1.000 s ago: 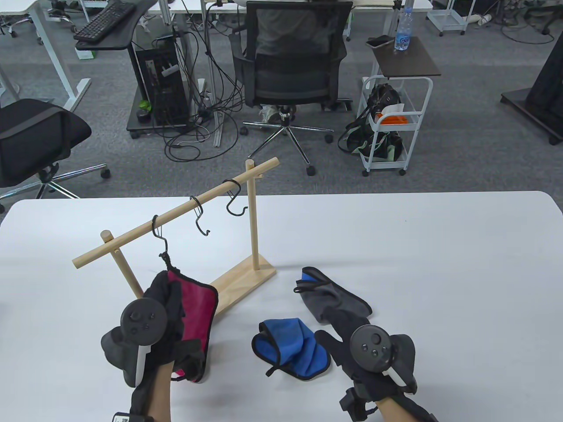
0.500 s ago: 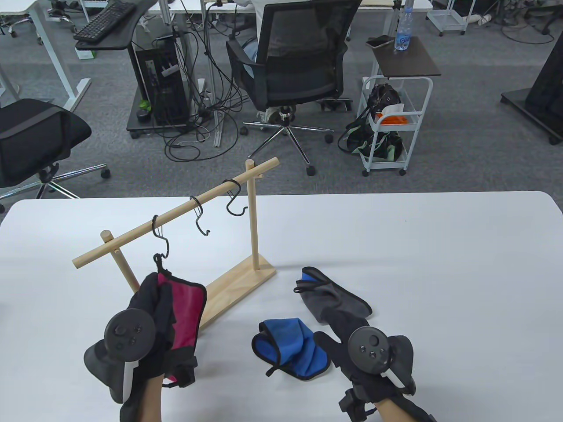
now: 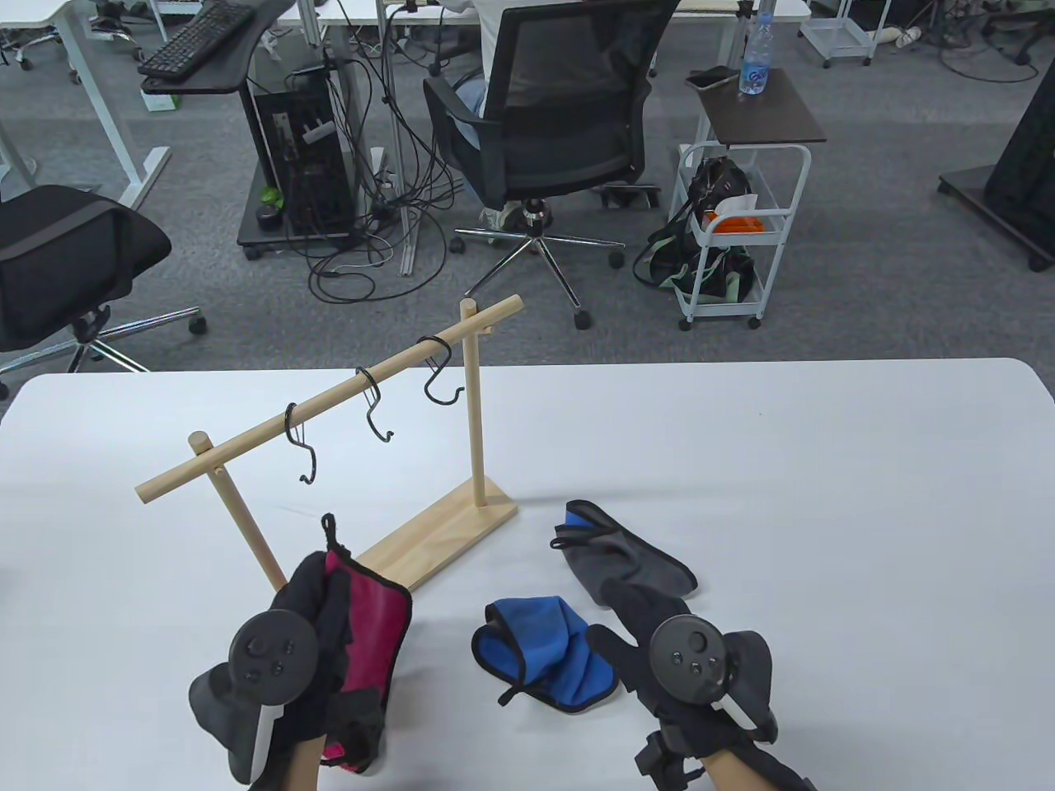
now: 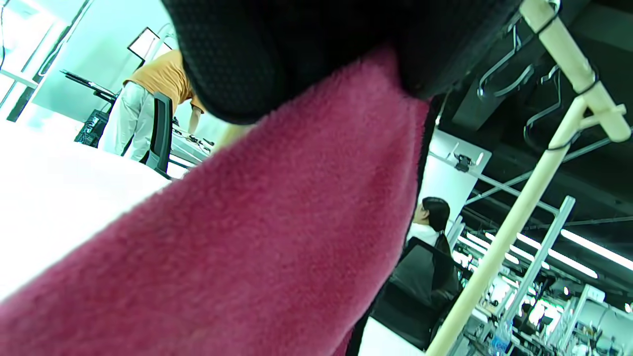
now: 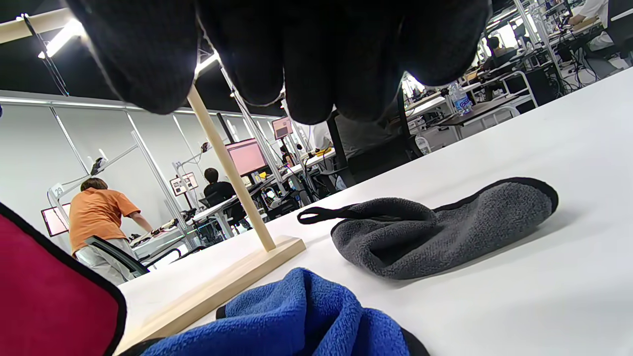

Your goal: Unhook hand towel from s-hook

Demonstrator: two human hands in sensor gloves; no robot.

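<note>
Fingers (image 3: 317, 593) of the left hand (image 3: 288, 659) grip the red hand towel (image 3: 371, 634), its loop clear below the empty s-hook (image 3: 303, 449); right hand (image 3: 684, 659) rests on the desk (image 3: 824, 494), fingers' pose unclear

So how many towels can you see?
3. The red towel is held up in the left hand. The blue towel and the grey towel lie on the table, by the right hand.

White table (image 3: 824, 494): rack (image 3: 445, 535), towels (image 3: 548, 655)
</note>
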